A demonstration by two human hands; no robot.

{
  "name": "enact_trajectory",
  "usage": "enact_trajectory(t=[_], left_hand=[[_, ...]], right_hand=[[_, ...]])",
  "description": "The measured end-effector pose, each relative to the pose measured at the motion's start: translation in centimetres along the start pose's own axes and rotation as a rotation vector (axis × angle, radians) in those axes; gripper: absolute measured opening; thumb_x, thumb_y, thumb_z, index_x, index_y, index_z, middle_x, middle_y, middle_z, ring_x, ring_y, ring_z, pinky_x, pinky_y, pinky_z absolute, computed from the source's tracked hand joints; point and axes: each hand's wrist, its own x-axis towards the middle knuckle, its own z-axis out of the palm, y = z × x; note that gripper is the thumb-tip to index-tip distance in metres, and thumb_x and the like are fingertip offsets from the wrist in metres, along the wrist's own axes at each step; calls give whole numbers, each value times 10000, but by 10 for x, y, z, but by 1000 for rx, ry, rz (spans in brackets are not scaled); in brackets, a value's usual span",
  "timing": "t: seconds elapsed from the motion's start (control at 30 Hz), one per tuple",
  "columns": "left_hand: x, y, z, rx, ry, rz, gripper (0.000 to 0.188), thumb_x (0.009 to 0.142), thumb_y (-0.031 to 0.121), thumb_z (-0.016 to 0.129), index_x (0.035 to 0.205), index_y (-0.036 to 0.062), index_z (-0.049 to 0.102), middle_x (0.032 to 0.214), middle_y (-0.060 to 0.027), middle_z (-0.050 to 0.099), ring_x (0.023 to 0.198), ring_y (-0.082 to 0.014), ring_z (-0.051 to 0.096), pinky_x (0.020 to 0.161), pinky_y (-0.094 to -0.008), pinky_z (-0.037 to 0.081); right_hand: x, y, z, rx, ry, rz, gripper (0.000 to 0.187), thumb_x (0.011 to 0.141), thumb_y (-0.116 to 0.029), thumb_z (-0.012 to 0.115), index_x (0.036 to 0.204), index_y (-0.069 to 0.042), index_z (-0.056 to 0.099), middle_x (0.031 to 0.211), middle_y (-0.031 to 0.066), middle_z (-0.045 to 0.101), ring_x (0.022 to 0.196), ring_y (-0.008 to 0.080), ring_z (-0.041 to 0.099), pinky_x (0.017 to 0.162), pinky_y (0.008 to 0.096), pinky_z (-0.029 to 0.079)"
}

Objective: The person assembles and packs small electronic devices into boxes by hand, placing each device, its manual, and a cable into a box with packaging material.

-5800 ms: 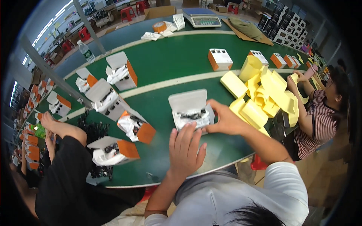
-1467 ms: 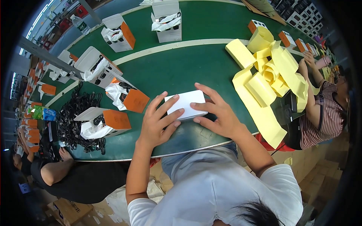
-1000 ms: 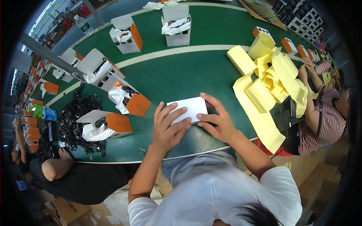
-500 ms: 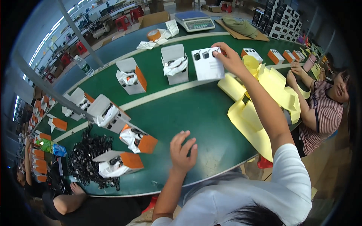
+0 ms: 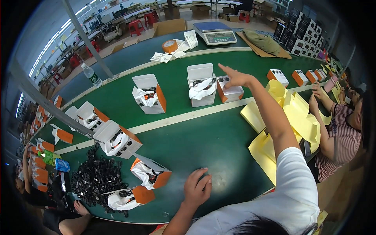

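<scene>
Dark print, too small to make out, covers the flat white slip [image 5: 161, 57] and the upright white card [image 5: 190, 39] beside the scale [image 5: 212, 27]. Pale lettering marks the blue packet [image 5: 62, 165]; a green label wraps the bottle [image 5: 94, 79] (equally unreadable). The closed orange-and-white box [image 5: 234, 94] at the right hand [image 5: 239, 78] carries dark printed pictures.

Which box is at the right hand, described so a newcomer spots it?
Find the green table and its pale strip. Just beyond it, beside an open box on its left, sits the orange-and-white box, partly hidden by the right hand. Unlike that neighbour, it is closed.
</scene>
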Motion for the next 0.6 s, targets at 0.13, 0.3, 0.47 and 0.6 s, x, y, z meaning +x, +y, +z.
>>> enact_trajectory(t=[0.13,0.3,0.47,0.6], left_hand=[[2,6,5,-43,-3,2,213,827,17,698,1035,64,696,1185,-131,677,1028,-344,672,852,-422,554],[-11,-5,8,-51,-36,-53,271,858,54,720,1127,60,691,1085,-116,701,891,-297,690,818,-387,554],[7,17,-3,-35,167,-328,330,872,128,766,1187,54,702,940,-101,698,722,-257,660,655,-353,503],[25,41,-34,411,85,-48,285,879,121,768,1142,30,708,781,-80,657,637,-243,625,543,-384,430]], right_hand=[[-8,-27,8,528,-94,-79,1029,684,-208,869,1539,-57,316,1456,213,530,1348,304,518,1156,398,364],[-53,-81,-25,616,-65,174,717,653,-168,855,1277,-26,532,1121,151,653,1051,250,633,976,327,492],[-164,-146,-45,885,115,-77,678,685,-146,801,1288,-12,521,1149,132,654,1070,231,633,999,355,494],[-256,-184,-22,994,52,-76,711,697,-97,803,1343,-17,519,1234,129,640,1153,226,621,1053,353,471]])
